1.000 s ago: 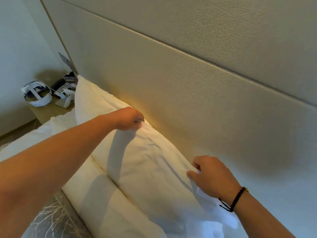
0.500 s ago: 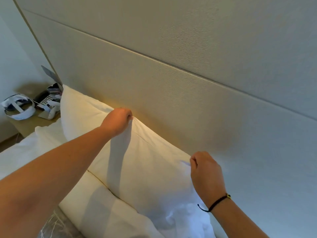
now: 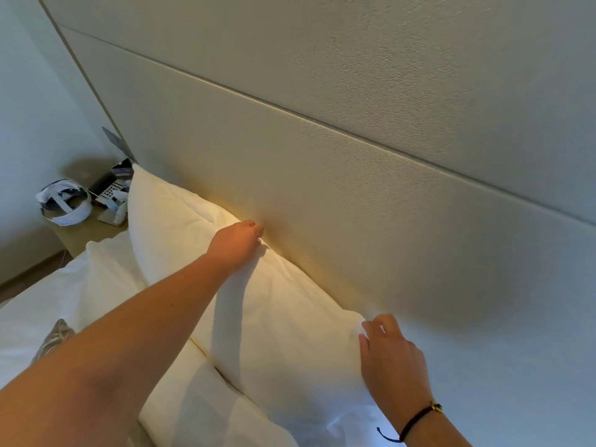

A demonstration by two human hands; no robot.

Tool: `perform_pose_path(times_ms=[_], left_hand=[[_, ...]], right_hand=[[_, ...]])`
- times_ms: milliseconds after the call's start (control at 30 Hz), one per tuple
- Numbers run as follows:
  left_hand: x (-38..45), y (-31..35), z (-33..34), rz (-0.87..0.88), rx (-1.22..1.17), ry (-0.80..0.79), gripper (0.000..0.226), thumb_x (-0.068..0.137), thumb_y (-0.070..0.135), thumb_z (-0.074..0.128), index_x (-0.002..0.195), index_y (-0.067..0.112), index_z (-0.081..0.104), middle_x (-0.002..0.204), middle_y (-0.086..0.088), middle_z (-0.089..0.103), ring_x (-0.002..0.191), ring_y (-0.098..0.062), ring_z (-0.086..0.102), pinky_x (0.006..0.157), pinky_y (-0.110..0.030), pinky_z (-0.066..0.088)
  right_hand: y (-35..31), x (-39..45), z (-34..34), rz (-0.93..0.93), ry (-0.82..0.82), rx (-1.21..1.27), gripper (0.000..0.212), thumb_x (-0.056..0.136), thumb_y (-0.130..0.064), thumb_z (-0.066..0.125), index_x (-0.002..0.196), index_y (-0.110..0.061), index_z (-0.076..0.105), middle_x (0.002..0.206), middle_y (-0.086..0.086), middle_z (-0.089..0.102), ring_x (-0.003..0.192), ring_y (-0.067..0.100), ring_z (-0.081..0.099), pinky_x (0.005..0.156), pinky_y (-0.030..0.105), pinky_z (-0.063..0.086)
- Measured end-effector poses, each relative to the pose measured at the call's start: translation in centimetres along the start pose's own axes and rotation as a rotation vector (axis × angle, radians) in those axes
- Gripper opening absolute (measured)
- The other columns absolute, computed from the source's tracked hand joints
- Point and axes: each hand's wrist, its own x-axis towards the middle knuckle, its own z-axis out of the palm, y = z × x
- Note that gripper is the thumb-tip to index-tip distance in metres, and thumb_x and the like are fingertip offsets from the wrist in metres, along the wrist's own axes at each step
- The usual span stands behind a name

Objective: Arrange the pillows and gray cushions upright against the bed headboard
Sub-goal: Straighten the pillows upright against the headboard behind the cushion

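Against the headboard (image 3: 322, 195) stands the white pillow (image 3: 274, 317), upright on its long edge, and I have it by the top seam at two places. My left hand (image 3: 237, 243) is curled over the seam near the middle, fingers closed on the cloth, so the top stays pressed back to the padded panel. My right hand (image 3: 392, 356) pinches the near top corner to pull it square, I judge, so it will not slump forward. A second white pillow (image 3: 200, 401) lies in front, touching the first along its base. One gray cushion (image 3: 53, 340) shows only a corner at the left, not yet set upright. White bedding (image 3: 38, 304) covers the mattress. Beyond the pillow, a nightstand (image 3: 80, 233) carries a telephone (image 3: 111, 191) and a white headset (image 3: 63, 201) beside a pale wall.
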Motion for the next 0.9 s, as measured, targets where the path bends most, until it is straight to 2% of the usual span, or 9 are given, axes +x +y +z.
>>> perform_pose_path(times_ms=[67,100,200,300,433,533,600,767,900], left_hand=[[0.1,-1.5,0.3,0.016,0.026,-0.003,0.028,0.095,0.035,0.053,0.114,0.018,0.064,0.111,-0.003,0.065,0.095,-0.029,0.064,0.074,-0.034,0.047],[0.1,-2.2,0.3,0.019,0.054,0.005,0.03,0.097,0.037,0.05,0.116,0.02,0.064,0.114,-0.002,0.066,0.098,-0.029,0.064,0.076,-0.034,0.049],[0.5,-4.7,0.2,0.011,0.068,-0.022,0.035,0.1,0.039,0.043,0.122,0.021,0.063,0.12,-0.002,0.067,0.11,-0.028,0.059,0.089,-0.037,0.049],[1.1,-7.2,-0.1,0.028,0.1,-0.069,0.038,0.103,0.039,0.036,0.126,0.021,0.061,0.124,-0.004,0.063,0.115,-0.027,0.054,0.093,-0.038,0.045],[3.4,-10.0,-1.3,0.042,0.194,-0.132,0.039,0.104,0.04,0.032,0.131,0.024,0.056,0.137,-0.002,0.057,0.125,-0.026,0.047,0.106,-0.04,0.035],[5.8,-11.7,-2.3,0.099,0.368,-0.232,0.033,0.097,0.041,0.047,0.127,0.031,0.057,0.138,0.003,0.055,0.131,-0.021,0.041,0.111,-0.041,0.028],[7.1,-12.6,-2.7,0.088,0.445,-0.315,0.04,0.091,0.041,0.057,0.129,0.028,0.058,0.136,0.002,0.056,0.132,-0.022,0.04,0.111,-0.042,0.027],[8.8,-15.6,-3.8,0.089,0.601,-0.305,0.042,0.091,0.046,0.058,0.128,0.027,0.059,0.129,-0.001,0.057,0.125,-0.025,0.045,0.109,-0.039,0.033],[9.7,-17.8,-5.5,0.042,0.547,-0.193,0.032,0.096,0.038,0.049,0.122,0.027,0.064,0.124,-0.005,0.054,0.114,-0.027,0.046,0.092,-0.037,0.037]], right_hand=[[-1.8,0.3,-0.7,-0.104,0.094,0.133,0.007,0.086,-0.028,0.066,0.092,-0.024,0.068,0.103,-0.007,0.058,0.043,0.013,0.053,0.043,0.022,0.039],[-2.8,0.9,-0.8,-0.148,0.095,0.197,0.009,0.087,-0.032,0.065,0.094,-0.026,0.067,0.104,-0.01,0.058,0.05,0.011,0.057,0.047,0.023,0.044],[-6.1,4.1,-0.1,-0.227,-0.012,0.318,0.023,0.095,-0.041,0.049,0.113,-0.033,0.06,0.114,-0.015,0.054,0.087,0.007,0.06,0.073,0.022,0.047],[-10.3,8.9,1.0,-0.298,-0.102,0.357,0.03,0.098,-0.043,0.042,0.123,-0.032,0.055,0.119,-0.008,0.055,0.105,0.014,0.056,0.084,0.026,0.043],[-16.2,15.1,2.2,-0.31,-0.197,0.384,0.026,0.097,-0.039,0.044,0.108,-0.022,0.06,0.108,0.003,0.06,0.096,0.025,0.057,0.079,0.036,0.047],[-19.6,18.5,2.7,-0.297,-0.27,0.416,0.015,0.093,-0.023,0.044,0.093,-0.016,0.058,0.096,0.008,0.063,0.084,0.03,0.058,0.073,0.04,0.051],[-21.1,20.0,2.9,-0.249,-0.29,0.465,0.015,0.085,-0.011,0.045,0.094,-0.016,0.056,0.093,0.007,0.063,0.082,0.031,0.058,0.072,0.041,0.054],[-23.6,21.7,3.2,-0.201,-0.245,0.489,0.03,0.078,0.0,0.048,0.103,-0.015,0.056,0.098,0.008,0.064,0.089,0.033,0.059,0.072,0.038,0.052],[-24.5,21.0,2.4,-0.407,-0.03,0.271,0.028,0.078,0.007,0.045,0.092,-0.016,0.052,0.095,0.006,0.06,0.092,0.028,0.055,0.059,0.034,0.035]])
